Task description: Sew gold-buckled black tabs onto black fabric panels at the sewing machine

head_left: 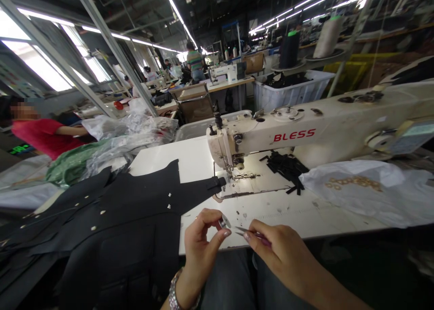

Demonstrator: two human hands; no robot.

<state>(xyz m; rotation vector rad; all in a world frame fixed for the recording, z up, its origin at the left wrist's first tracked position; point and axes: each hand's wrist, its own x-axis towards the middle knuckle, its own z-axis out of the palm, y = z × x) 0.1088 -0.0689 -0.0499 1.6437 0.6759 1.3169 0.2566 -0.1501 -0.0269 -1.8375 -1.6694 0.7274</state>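
Observation:
Between the thumb and fingers of my left hand (205, 237) is a small round metal bobbin (224, 221), held over the front edge of the white table. My right hand (271, 242) grips a pair of small tweezers (240, 230), their tips pointing left, close to the bobbin. Just beyond both hands stands a sewing machine (257, 133) marked BLESS, its needle area lit. Black fabric (142, 197) with small pale scraps on it lies to the left, one narrow end reaching the machine's needle plate.
Black strips (285, 165) lie under the machine arm. A white cloth (373, 192) with small tan rings is at the right. A person in red (50, 136) sits at the far left, near plastic bags (135, 124). A crate (294, 91) stands behind the machine.

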